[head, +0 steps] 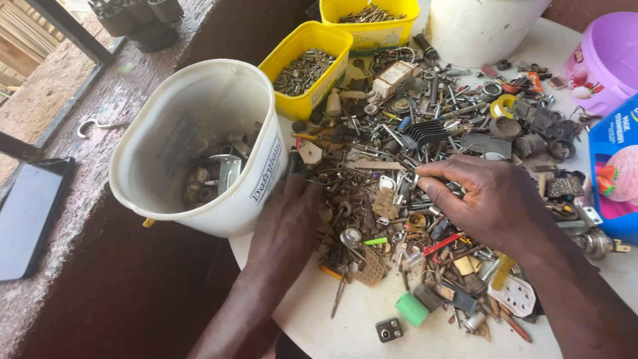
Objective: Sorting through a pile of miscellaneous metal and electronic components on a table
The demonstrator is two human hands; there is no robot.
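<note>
- Right hand (488,199): palm down over the middle of the scrap heap (425,173), fingers curled and pointing toward the person's left. The fingertips (425,178) pinch at small metal pieces; whether one piece is actually held between thumb and forefinger cannot be told, since the digits hide the contact.
- Left hand (289,219): lies at the left edge of the heap, knuckles up, pressed against the lower side of the white bucket (166,126). It appears to steady the bucket's wall instead of gripping any part; its fingers are loosely bent, and nothing is seen inside them.
- White bucket: tipped on its side, its mouth facing up and toward the camera, overhanging the rim of the white round table (359,319). A few nuts and metal fittings (216,173) lie in its lower wall.
- Key relation: the bucket lies to the left of the right hand's pinch point, with the left hand between the two. The left hand touches the bucket; the right hand is well apart from it.
- Surroundings: two yellow tubs (309,70) of screws stand behind the heap; a green block (412,308) and a white socket plate (513,295) lie near the table's front edge; a dark phone (30,216) rests on the ledge at far left.
</note>
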